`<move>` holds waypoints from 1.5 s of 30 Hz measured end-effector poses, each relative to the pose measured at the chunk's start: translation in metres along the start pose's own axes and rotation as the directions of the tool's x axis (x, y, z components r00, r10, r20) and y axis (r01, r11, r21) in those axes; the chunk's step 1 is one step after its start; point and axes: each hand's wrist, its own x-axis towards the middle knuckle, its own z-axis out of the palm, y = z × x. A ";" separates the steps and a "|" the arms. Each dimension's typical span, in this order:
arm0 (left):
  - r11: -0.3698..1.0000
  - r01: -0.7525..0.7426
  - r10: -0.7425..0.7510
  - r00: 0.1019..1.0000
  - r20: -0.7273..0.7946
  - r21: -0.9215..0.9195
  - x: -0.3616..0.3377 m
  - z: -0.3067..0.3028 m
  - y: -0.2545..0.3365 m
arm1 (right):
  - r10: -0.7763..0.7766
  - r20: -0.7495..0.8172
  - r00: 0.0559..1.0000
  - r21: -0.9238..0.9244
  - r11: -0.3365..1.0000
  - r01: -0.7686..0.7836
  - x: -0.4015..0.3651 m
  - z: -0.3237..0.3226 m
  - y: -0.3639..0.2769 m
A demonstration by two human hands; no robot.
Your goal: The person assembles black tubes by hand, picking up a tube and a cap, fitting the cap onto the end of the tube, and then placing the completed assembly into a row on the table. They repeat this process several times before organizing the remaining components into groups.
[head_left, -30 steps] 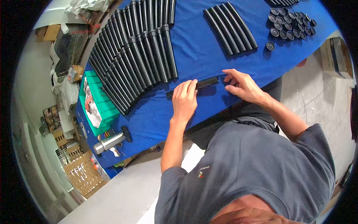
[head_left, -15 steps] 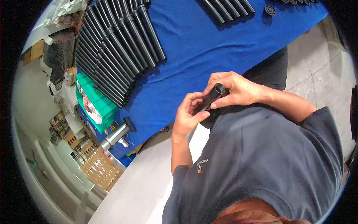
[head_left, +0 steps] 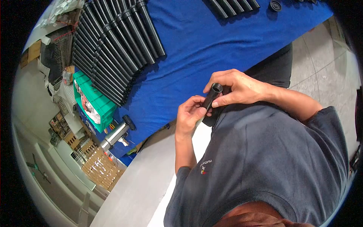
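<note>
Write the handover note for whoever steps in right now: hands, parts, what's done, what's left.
Left hand: closed around the lower end of a black tube.
Right hand: closed on the same tube, just below its open upper end.
The tube is held off the blue table, in front of the chest.
Done: rows of black tubes lie side by side on the table; a shorter group and a round cap lie at the far edge.
Left: the held tube is not yet laid with any row.
</note>
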 end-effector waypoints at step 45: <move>0.979 -0.134 0.126 0.990 0.068 0.150 0.002 0.000 0.009 | 0.087 0.134 0.987 0.152 0.983 -0.108 0.001 -0.006 -0.018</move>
